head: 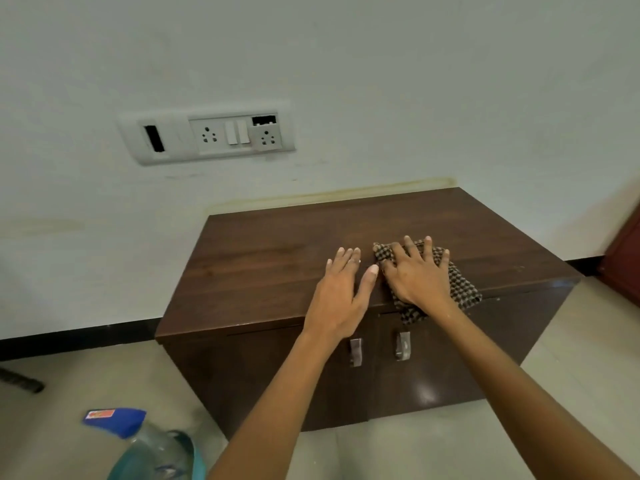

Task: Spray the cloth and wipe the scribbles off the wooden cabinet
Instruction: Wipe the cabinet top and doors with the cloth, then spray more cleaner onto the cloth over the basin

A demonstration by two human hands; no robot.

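A low dark wooden cabinet (263,258) stands against the wall, its top facing me. A brown-and-cream checked cloth (462,289) lies on the top near the front edge, partly hanging over it. My right hand (415,275) presses flat on the cloth with fingers spread. My left hand (341,289) rests flat on the bare wood just left of the cloth, fingers straight. I can make out no scribbles on the top. A spray bottle (145,441) with a blue head and clear body stands on the floor at the lower left.
Two metal handles (379,346) sit on the cabinet's front doors below my hands. A white switch and socket panel (207,136) is on the wall above left. A dark object (20,382) lies on the tiled floor at far left. A reddish door edge (623,258) shows at right.
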